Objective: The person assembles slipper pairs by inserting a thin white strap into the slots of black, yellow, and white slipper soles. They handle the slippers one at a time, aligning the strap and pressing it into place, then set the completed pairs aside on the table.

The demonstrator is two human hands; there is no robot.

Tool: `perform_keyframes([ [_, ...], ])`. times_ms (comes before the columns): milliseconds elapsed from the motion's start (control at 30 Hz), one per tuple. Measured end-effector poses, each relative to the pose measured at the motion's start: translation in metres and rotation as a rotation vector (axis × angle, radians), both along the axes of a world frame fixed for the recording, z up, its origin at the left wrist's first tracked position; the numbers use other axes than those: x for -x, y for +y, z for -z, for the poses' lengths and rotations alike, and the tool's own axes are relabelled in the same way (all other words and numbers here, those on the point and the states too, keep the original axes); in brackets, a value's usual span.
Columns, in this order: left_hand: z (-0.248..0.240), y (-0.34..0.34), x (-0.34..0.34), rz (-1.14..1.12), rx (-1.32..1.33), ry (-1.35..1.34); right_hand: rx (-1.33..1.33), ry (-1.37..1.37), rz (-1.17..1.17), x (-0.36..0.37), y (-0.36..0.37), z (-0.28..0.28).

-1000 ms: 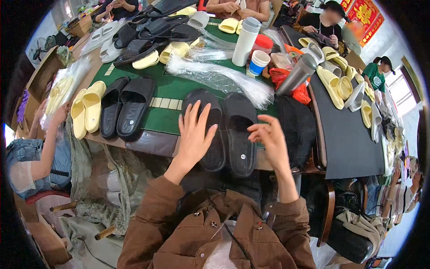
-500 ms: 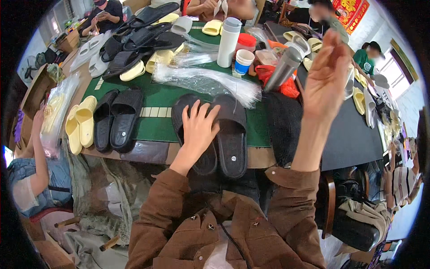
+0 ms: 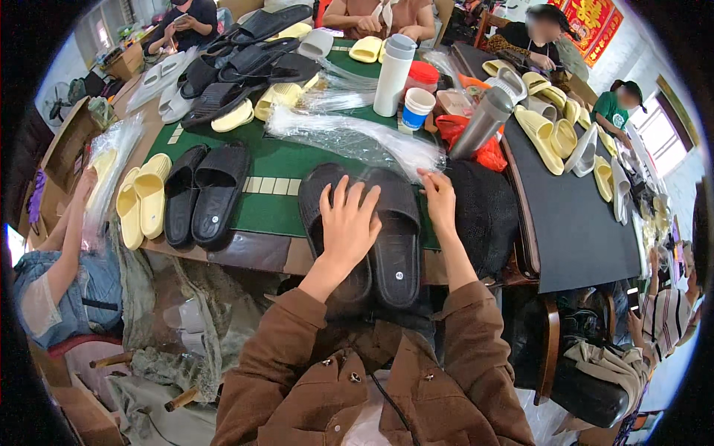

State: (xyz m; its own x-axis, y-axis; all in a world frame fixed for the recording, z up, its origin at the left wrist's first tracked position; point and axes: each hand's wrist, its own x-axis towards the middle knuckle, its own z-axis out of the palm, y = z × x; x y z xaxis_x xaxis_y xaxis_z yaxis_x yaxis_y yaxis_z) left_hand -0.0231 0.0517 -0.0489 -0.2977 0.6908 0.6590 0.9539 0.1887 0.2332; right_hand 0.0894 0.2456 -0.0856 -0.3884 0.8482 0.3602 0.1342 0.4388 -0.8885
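Rests L hand (image 3: 349, 227), spread, on blk rubbery open-toe slides (image 3: 394, 256); R hand (image 3: 439, 201) nearest fanned clear-plastic bundle (image 3: 372, 141) slanting far-L, can't tell if pinching.

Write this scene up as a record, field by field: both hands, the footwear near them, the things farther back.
Left hand: spread over a black slide pair
Right hand: fingertips at the right end of a clear strand bundle; grip unclear
Farther left: another black pair, then a yellow pair
Beyond the bundle: white bottle, blue-and-white cup
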Motion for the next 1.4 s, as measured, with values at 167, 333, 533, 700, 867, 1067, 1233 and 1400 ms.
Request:
perform_keyframes([
  [167,-0.003,-0.005,-0.010,0.021,-0.011,-0.001,-0.023,-0.008,0.046,0.001,0.006,0.003],
  [333,-0.001,-0.004,-0.009,0.038,-0.047,0.000,0.001,0.076,0.029,-0.001,0.005,0.010],
  [533,-0.004,0.009,0.006,0.094,-0.045,0.034,0.074,0.141,-0.003,-0.002,0.005,0.009],
  [700,-0.003,0.011,0.007,0.126,-0.073,-0.016,0.106,0.146,-0.008,-0.003,0.001,0.002],
  [867,-0.001,0.008,0.008,0.128,-0.082,-0.013,0.138,0.200,0.004,-0.002,-0.011,-0.009],
  [1067,-0.003,0.008,0.007,0.130,-0.083,-0.025,-0.261,-0.020,0.231,-0.003,-0.011,-0.012],
  [1233,-0.002,0.006,0.009,0.137,-0.081,-0.021,-0.306,-0.090,0.255,-0.004,-0.021,-0.019],
  [1400,-0.004,0.009,0.007,0.141,-0.085,-0.022,-0.438,-0.052,0.183,-0.001,-0.017,-0.014],
])
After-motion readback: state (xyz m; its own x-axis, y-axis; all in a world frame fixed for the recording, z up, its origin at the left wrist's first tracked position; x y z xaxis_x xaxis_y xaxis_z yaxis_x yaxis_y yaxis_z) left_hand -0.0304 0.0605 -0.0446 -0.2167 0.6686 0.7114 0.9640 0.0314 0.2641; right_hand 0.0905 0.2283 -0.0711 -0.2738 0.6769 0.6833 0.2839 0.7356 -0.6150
